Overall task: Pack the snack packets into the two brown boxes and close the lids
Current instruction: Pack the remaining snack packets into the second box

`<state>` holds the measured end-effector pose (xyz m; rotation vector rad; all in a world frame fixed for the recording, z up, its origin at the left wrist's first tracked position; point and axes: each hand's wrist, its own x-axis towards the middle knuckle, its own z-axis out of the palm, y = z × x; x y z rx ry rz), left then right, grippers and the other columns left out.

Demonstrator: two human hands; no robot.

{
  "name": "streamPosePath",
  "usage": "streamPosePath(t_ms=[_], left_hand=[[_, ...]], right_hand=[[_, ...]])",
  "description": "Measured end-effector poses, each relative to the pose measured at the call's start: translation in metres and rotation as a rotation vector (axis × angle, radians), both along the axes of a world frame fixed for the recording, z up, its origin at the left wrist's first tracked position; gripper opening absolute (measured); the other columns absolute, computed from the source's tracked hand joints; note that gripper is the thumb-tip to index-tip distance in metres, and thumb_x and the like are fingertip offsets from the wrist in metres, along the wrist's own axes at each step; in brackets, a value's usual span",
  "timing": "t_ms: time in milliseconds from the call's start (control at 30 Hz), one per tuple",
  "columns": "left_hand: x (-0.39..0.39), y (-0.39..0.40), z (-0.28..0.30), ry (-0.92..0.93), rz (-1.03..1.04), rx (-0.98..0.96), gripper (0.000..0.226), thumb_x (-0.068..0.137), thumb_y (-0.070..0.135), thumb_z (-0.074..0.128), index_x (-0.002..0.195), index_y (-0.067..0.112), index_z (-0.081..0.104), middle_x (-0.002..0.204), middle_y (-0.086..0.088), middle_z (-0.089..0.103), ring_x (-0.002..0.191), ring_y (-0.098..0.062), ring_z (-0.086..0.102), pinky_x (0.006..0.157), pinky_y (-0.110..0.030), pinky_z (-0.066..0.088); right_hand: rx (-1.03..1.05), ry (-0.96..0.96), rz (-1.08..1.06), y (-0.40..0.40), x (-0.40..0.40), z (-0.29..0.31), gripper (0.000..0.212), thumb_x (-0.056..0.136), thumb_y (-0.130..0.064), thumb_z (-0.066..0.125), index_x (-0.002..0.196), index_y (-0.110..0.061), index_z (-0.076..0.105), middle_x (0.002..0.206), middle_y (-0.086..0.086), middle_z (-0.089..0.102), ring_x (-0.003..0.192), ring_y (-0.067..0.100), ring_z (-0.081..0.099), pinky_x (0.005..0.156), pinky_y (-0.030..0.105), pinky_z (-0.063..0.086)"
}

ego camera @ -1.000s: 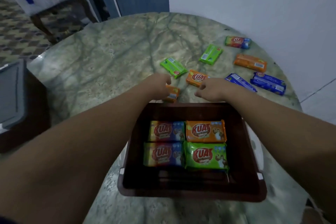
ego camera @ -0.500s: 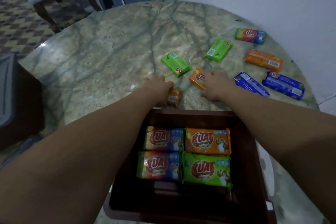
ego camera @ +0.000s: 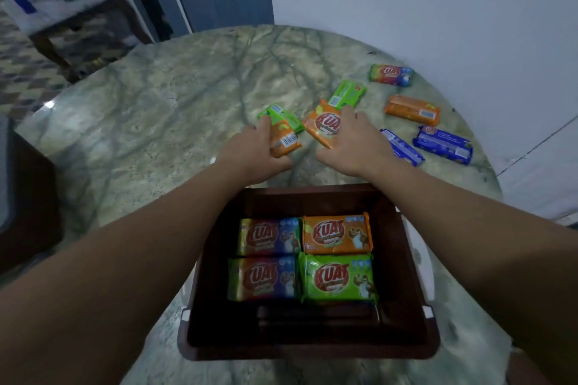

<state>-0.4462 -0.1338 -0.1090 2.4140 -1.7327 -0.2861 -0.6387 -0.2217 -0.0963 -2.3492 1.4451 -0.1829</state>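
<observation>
An open brown box [ego camera: 403,262] stands at the table's near edge with several snack packets laid flat inside, among them an orange one [ego camera: 336,234] and a green one [ego camera: 337,277]. Just beyond the box, my left hand [ego camera: 255,153] grips an orange packet [ego camera: 285,140] with its barcode up. My right hand [ego camera: 353,144] holds another orange packet [ego camera: 323,126], face up and lifted off the table. More loose packets lie further out: two green [ego camera: 347,93], one orange [ego camera: 412,109], two blue [ego camera: 443,144] and a multicoloured one [ego camera: 391,74].
The round marble table [ego camera: 175,109] stands against a white wall on the right. A second brown box with a grey lid [ego camera: 18,184] is at the far left edge. A dark wooden side table [ego camera: 78,25] stands on the patterned floor behind.
Both hands have closed on an orange packet each and raised them off the table. The view has shifted, so the box sits lower in the frame.
</observation>
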Motion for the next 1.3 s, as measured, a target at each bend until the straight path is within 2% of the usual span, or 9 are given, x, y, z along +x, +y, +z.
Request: streamPosePath(t_ms=[133, 367, 567, 667, 767, 900, 1100, 1233, 1300], left_hand=[[-0.009, 0.026, 0.024, -0.037, 0.012, -0.119, 0.081, 0.064, 0.074, 0.052, 0.125, 0.022, 0.037, 0.109, -0.013, 0.062, 0.092, -0.04, 0.062, 0.072, -0.043, 0.05], [-0.023, 0.091, 0.041, -0.007, -0.079, -0.256, 0.073, 0.068, 0.064, 0.061, 0.122, 0.021, 0.041, 0.111, -0.007, 0.059, 0.094, -0.035, 0.06, 0.07, -0.041, 0.048], [-0.035, 0.144, 0.021, 0.046, -0.183, -0.267, 0.076, 0.071, 0.048, 0.077, 0.129, 0.014, 0.042, 0.114, -0.011, 0.057, 0.098, -0.032, 0.058, 0.076, -0.038, 0.045], [-0.035, 0.16, 0.008, 0.041, -0.234, -0.227, 0.075, 0.07, 0.055, 0.069, 0.128, 0.016, 0.041, 0.114, -0.008, 0.056, 0.1, -0.027, 0.056, 0.082, -0.036, 0.045], [-0.035, 0.161, 0.007, 0.05, -0.242, -0.205, 0.07, 0.067, 0.061, 0.06, 0.123, 0.024, 0.04, 0.113, -0.001, 0.053, 0.099, -0.021, 0.053, 0.081, -0.038, 0.048], [-0.034, 0.158, 0.006, -0.027, -0.301, -0.183, 0.059, 0.069, 0.059, 0.062, 0.116, 0.025, 0.047, 0.104, 0.002, 0.052, 0.094, -0.022, 0.051, 0.076, -0.04, 0.046], [-0.032, 0.154, 0.001, -0.092, -0.375, -0.164, 0.057, 0.07, 0.057, 0.066, 0.116, 0.027, 0.051, 0.105, 0.004, 0.053, 0.093, -0.019, 0.049, 0.073, -0.033, 0.031], [-0.03, 0.154, -0.002, -0.102, -0.385, -0.15, 0.053, 0.071, 0.056, 0.067, 0.116, 0.028, 0.057, 0.109, 0.004, 0.054, 0.096, -0.019, 0.049, 0.076, -0.033, 0.033], [-0.029, 0.153, -0.005, -0.106, -0.4, -0.161, 0.042, 0.076, 0.054, 0.066, 0.11, 0.029, 0.064, 0.107, 0.005, 0.056, 0.093, -0.019, 0.05, 0.076, -0.032, 0.034]], right_hand=[[-0.052, -0.163, -0.036, 0.032, -0.01, 0.012, 0.074, 0.073, -0.054, 0.07, 0.128, -0.017, 0.039, 0.118, 0.007, 0.051, 0.105, 0.033, 0.058, 0.078, 0.041, 0.047], [-0.083, -0.315, 0.051, 0.088, -0.041, 0.015, 0.072, 0.071, -0.061, 0.07, 0.128, -0.028, 0.04, 0.115, -0.002, 0.06, 0.098, 0.022, 0.063, 0.08, 0.044, 0.054], [-0.021, -0.168, 0.243, 0.116, -0.071, 0.006, 0.075, 0.071, -0.058, 0.076, 0.131, -0.032, 0.039, 0.117, -0.008, 0.061, 0.1, 0.016, 0.064, 0.082, 0.041, 0.054], [-0.044, 0.021, 0.39, 0.12, -0.08, 0.002, 0.071, 0.071, -0.057, 0.076, 0.129, -0.034, 0.042, 0.116, -0.012, 0.058, 0.1, 0.012, 0.061, 0.08, 0.036, 0.053], [-0.135, 0.153, 0.462, 0.122, -0.081, -0.002, 0.073, 0.073, -0.063, 0.07, 0.134, -0.034, 0.042, 0.117, -0.009, 0.055, 0.106, 0.014, 0.056, 0.086, 0.034, 0.049], [-0.157, 0.165, 0.433, 0.122, -0.077, -0.003, 0.077, 0.075, -0.064, 0.068, 0.139, -0.031, 0.042, 0.118, -0.008, 0.054, 0.108, 0.015, 0.054, 0.086, 0.033, 0.048], [-0.16, 0.199, 0.447, 0.12, -0.075, -0.005, 0.082, 0.076, -0.063, 0.068, 0.146, -0.029, 0.042, 0.125, -0.008, 0.05, 0.113, 0.013, 0.05, 0.092, 0.033, 0.048], [-0.169, 0.223, 0.45, 0.12, -0.074, -0.004, 0.085, 0.078, -0.064, 0.067, 0.15, -0.028, 0.04, 0.128, -0.007, 0.051, 0.114, 0.014, 0.047, 0.092, 0.033, 0.047], [-0.171, 0.244, 0.457, 0.121, -0.075, -0.005, 0.086, 0.079, -0.065, 0.066, 0.151, -0.027, 0.04, 0.129, -0.007, 0.051, 0.115, 0.014, 0.046, 0.092, 0.033, 0.046]])
